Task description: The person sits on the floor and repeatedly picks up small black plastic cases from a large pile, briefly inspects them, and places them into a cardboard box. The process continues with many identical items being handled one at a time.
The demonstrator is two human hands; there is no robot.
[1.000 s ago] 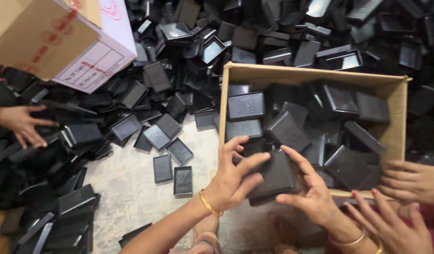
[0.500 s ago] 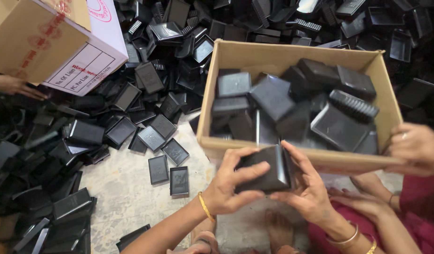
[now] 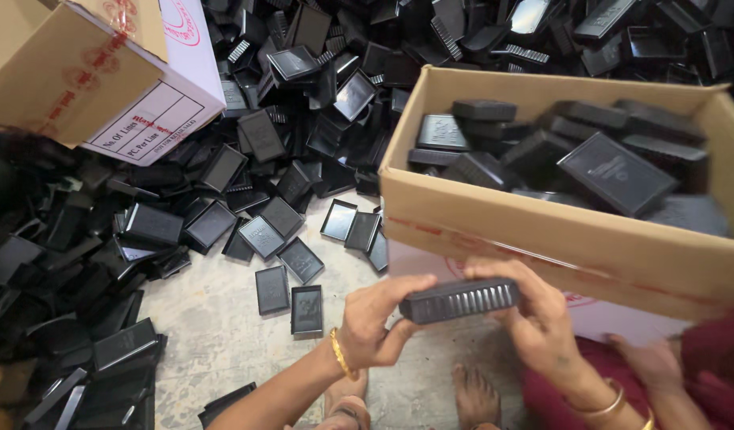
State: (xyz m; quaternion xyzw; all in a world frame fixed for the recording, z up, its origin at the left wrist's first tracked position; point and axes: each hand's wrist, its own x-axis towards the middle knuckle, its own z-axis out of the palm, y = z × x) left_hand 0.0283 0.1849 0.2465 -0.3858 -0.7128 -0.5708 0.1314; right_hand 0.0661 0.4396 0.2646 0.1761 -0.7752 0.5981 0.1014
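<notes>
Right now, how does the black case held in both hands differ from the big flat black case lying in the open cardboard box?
The held black case is turned edge-on, showing a ribbed side; the flat black case in the open cardboard box lies with its broad smooth face up. The held one is gripped by the left hand and right hand, in front of the box; the other rests untouched on other cases. Both are black, rectangular plastic.

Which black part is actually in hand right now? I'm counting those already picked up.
The ribbed black block, gripped between the left hand and right hand; all others lie loose.
</notes>
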